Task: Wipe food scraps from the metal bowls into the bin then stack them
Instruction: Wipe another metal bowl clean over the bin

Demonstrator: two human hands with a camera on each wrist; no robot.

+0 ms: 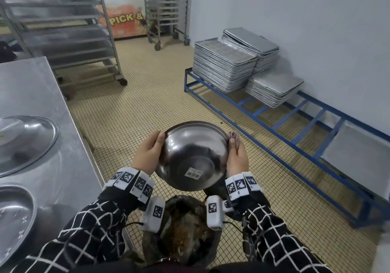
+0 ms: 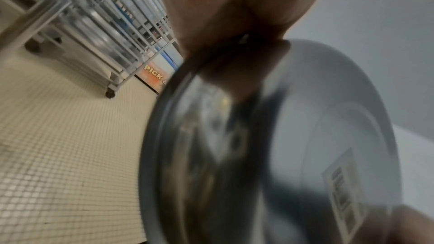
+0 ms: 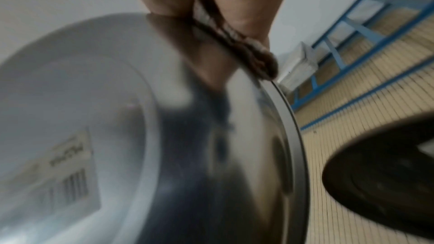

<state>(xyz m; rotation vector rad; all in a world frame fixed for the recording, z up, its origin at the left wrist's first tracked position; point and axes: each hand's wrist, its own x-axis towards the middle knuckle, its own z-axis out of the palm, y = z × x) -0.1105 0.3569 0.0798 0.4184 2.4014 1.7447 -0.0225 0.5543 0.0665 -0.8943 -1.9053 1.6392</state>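
I hold a metal bowl (image 1: 193, 154) tipped away from me, its underside and barcode sticker (image 1: 193, 174) facing me, above the dark bin (image 1: 185, 234) full of brown scraps. My left hand (image 1: 147, 152) grips the bowl's left rim, thumb on the outside. My right hand (image 1: 236, 152) grips the right rim; brown food residue coats its fingers. The left wrist view shows the bowl (image 2: 270, 146) close up, blurred. In the right wrist view the bowl (image 3: 140, 127) fills the frame with the bin (image 3: 385, 179) beside it. The bowl's inside is hidden.
A steel table (image 1: 35, 87) at left carries two more metal bowls (image 1: 23, 142) (image 1: 12, 220). Stacked baking trays (image 1: 223, 66) sit on a blue floor rack (image 1: 295, 121) at right. Wheeled tray racks (image 1: 63, 30) stand behind. Tiled floor lies between.
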